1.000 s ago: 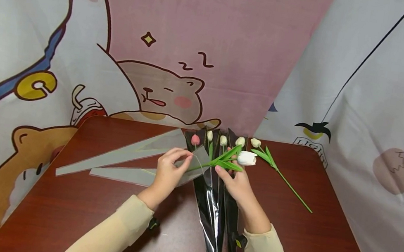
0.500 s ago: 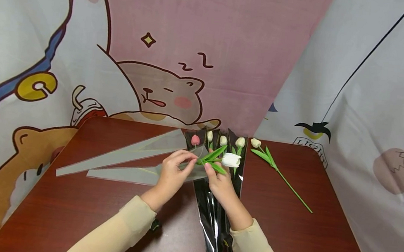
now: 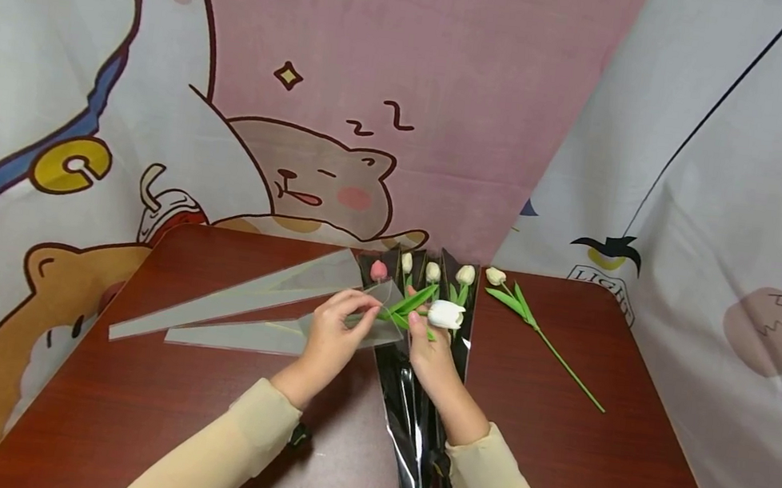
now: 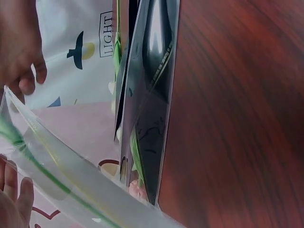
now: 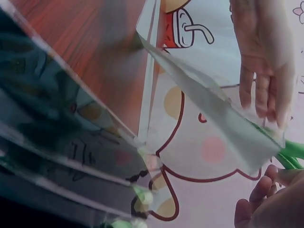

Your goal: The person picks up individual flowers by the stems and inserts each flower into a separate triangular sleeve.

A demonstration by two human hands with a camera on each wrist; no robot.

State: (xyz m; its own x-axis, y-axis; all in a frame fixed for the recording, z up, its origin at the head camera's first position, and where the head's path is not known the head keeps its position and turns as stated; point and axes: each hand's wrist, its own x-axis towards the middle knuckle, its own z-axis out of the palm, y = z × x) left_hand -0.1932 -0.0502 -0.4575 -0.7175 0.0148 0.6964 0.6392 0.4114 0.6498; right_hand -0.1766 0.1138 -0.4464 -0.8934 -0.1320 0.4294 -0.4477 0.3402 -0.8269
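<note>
A white tulip with green leaves lies partly in a translucent sleeve; its bloom sticks out of the wide end. My left hand pinches the sleeve's mouth between thumb and fingertips. On the other side, my right hand holds the tulip near the bloom, its thumb in front and fingers mostly hidden behind. Through the sleeve, the left wrist view shows the green stem running lengthwise. In the right wrist view the leaves emerge from the sleeve's mouth between both hands.
Another flat sleeve lies behind on the dark red table. Under my hands are several black-and-clear sleeves holding a pink tulip and white ones. A loose white tulip lies to the right.
The white tulip has slid left, deeper into the sleeve, and my right hand has moved left with it. In the last half second its thumb shifted slightly right. My left hand barely moved.
</note>
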